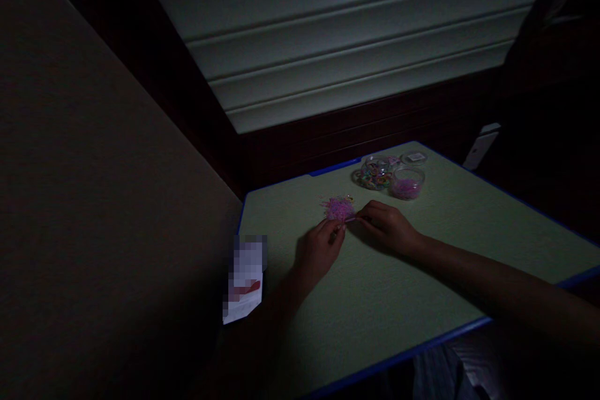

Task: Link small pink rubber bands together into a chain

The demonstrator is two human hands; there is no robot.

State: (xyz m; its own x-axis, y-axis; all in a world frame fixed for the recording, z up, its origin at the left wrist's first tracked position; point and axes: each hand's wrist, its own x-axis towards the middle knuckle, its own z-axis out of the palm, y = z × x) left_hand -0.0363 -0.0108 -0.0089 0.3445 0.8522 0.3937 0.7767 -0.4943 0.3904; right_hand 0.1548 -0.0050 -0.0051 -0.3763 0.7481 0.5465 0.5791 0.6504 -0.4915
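Note:
A tangled pink and purple bundle [339, 207] lies on the pale green table [422, 269]. Just below it, my left hand [322, 247] pinches one end of a thin pinkish strand [350, 219]. My right hand [385, 224] grips the strand's other end with closed fingertips, to the right of the bundle. Its forearm reaches in from the right. The dim light hides how the strand meets the bundle.
A clear container of pink pieces [407, 184], a container of colourful rings [375, 173] and a clear lid [414, 157] stand at the back. A lit phone-like screen [248, 262] is at the left edge. A wall rises on the left.

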